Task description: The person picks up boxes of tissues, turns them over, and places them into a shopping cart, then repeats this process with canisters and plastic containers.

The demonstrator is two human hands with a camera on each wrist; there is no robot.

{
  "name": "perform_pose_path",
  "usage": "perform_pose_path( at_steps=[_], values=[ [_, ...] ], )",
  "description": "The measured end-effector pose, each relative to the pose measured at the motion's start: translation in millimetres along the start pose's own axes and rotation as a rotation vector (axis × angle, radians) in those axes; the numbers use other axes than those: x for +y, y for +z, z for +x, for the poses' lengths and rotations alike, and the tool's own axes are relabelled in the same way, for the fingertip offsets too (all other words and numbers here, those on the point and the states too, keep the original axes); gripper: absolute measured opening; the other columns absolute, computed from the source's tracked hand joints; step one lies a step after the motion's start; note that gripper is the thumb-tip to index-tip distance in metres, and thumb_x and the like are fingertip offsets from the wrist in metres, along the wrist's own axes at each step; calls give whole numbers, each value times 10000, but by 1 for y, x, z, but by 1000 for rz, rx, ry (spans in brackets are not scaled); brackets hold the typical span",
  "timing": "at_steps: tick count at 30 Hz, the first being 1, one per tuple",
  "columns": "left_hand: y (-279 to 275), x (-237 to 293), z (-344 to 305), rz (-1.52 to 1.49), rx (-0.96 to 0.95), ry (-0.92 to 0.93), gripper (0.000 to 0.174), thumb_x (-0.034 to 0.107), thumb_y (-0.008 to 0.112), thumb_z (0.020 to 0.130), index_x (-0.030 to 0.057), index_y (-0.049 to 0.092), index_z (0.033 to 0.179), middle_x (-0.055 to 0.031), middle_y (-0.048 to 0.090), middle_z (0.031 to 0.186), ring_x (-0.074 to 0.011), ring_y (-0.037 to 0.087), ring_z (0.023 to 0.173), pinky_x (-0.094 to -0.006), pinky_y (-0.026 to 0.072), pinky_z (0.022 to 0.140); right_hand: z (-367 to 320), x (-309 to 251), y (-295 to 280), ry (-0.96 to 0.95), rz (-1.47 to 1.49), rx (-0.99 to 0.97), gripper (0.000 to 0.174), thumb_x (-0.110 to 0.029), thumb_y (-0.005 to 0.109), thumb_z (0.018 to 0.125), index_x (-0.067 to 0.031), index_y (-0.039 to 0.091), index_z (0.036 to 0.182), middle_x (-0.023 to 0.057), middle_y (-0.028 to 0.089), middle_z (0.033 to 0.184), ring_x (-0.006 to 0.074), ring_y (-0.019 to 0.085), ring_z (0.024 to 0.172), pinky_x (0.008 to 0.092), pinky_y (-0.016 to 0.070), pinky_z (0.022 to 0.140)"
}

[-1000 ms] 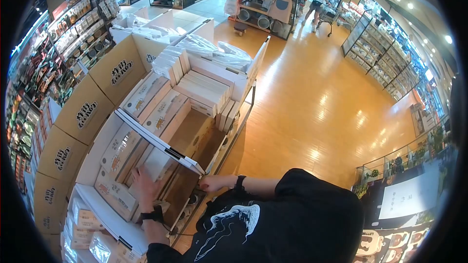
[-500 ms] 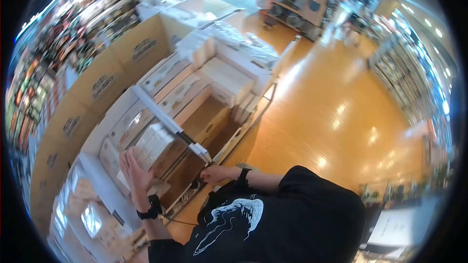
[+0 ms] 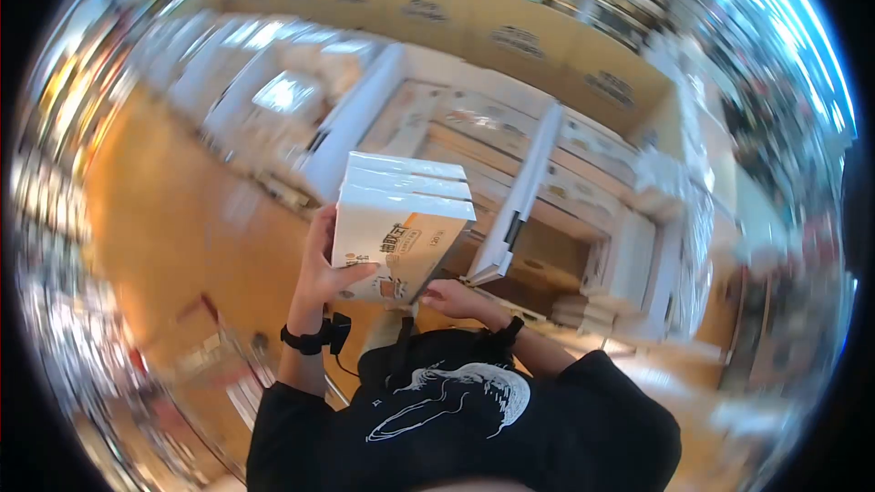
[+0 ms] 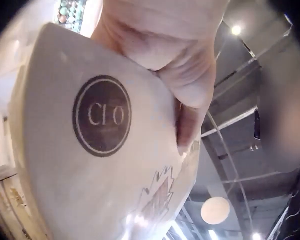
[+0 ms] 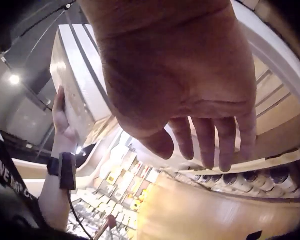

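Observation:
My left hand (image 3: 330,275) grips a stack of three white boxes (image 3: 401,219) with orange print, lifted in front of my chest, thumb across the front face. In the left wrist view the thumb (image 4: 185,85) presses the bottom box (image 4: 100,160) beside its round brown logo. My right hand (image 3: 448,296) hovers by the stack's lower right corner. The right wrist view shows this right hand (image 5: 200,145) with relaxed fingers holding nothing, apart from the stack (image 5: 77,85).
A display cart of cardboard trays (image 3: 583,191) filled with similar white boxes stands just beyond the stack, split by a white divider (image 3: 524,200). Brown cartons (image 3: 510,36) line its far side. Wooden floor (image 3: 164,210) lies to the left. The head view is motion-blurred.
My left hand has lifted the stack of boxes out of the tray to chest height. My right hand left the tray edge and came beside the stack. The head view swung round.

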State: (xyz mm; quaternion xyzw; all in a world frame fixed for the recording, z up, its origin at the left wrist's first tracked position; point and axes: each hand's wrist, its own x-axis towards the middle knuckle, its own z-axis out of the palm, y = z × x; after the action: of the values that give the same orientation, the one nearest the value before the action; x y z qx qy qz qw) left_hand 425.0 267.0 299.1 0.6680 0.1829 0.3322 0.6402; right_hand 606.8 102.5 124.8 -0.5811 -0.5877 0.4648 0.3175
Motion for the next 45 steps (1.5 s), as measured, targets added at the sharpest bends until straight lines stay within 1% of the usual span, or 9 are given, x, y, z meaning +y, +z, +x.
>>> perform_pose_path(
  at_steps=[5, 6, 7, 11, 12, 14, 23, 34, 45],
  values=[
    [8, -8, -122, -111, 367, -271, 807, 107, 820, 622, 25, 376, 1291, -74, 518, 1183, -157, 497, 1109, -307, 405, 939, 17, 3, 22, -178, 310, -54, 213, -158, 512, 879, 30, 551, 972, 96, 530, 741, 145, 527, 678, 302, 465, 652],
    [9, -12, -145, -114, 439, -243, 809, 111, 823, 616, 25, 379, 1287, -77, 517, 1179, -164, 493, 1116, -316, 398, 950, 15, -31, 15, 88, 269, -102, 207, -177, 483, 903, 14, 550, 947, 79, 533, 781, 126, 525, 688, 290, 461, 638],
    [10, -15, -166, -112, 513, -212, 811, 114, 827, 610, 25, 382, 1283, -81, 516, 1175, -172, 488, 1124, -325, 392, 961, 26, 8, 39, -299, 480, 31, 239, -202, 430, 940, -8, 557, 1000, 55, 544, 848, 119, 532, 712, 295, 463, 627],
    [14, -18, -232, 157, 620, -288, 826, 183, 846, 591, -1, 397, 1261, -113, 523, 1161, -199, 484, 1141, -320, 381, 975, 43, -70, 40, 57, 911, 108, 363, -258, 456, 946, -19, 528, 1210, 121, 581, 1160, 200, 551, 1070, 358, 428, 918],
    [16, -19, -244, 154, 718, -292, 826, 183, 846, 591, -1, 397, 1261, -113, 523, 1161, -199, 484, 1141, -320, 381, 975, 48, -72, 41, -161, 569, 39, 458, -358, 410, 960, -24, 486, 1264, 120, 549, 1213, 193, 509, 1128, 348, 382, 982],
    [15, -19, -265, 410, 675, -274, 838, 225, 859, 570, 15, 417, 1250, -112, 517, 1156, -216, 479, 1129, -330, 372, 968, 60, -82, 43, -127, 889, -195, 541, -428, 392, 954, -4, 455, 1284, 150, 547, 1231, 231, 479, 1188, 365, 331, 1024],
    [-3, 11, -426, 912, 899, -221, 790, 225, 840, 503, 20, 467, 1169, -166, 521, 1067, -347, 496, 1034, -410, 410, 900, 45, -218, 200, -562, -153, -772, 986, -197, 791, 613, -2, 253, 1416, 169, 444, 1311, 281, 438, 1227, 384, 338, 1037],
    [-54, 23, -616, 1171, 1232, -438, 736, 247, 809, 540, 75, 478, 1175, -122, 509, 1093, -311, 489, 1045, -409, 394, 880, 32, -338, 445, -1075, -585, -1159, 826, -124, 764, 595, -25, 402, 1331, 183, 441, 1256, 347, 470, 1166, 389, 406, 974],
    [-110, -74, -642, 889, 1294, -719, 766, 228, 789, 542, 42, 477, 1217, -120, 498, 1160, -307, 460, 1111, -406, 377, 921, 112, -263, 599, -1097, -1129, -1548, 809, -279, 755, 527, -62, 450, 1244, 160, 568, 1094, 346, 548, 1047, 434, 458, 833]
  ],
)
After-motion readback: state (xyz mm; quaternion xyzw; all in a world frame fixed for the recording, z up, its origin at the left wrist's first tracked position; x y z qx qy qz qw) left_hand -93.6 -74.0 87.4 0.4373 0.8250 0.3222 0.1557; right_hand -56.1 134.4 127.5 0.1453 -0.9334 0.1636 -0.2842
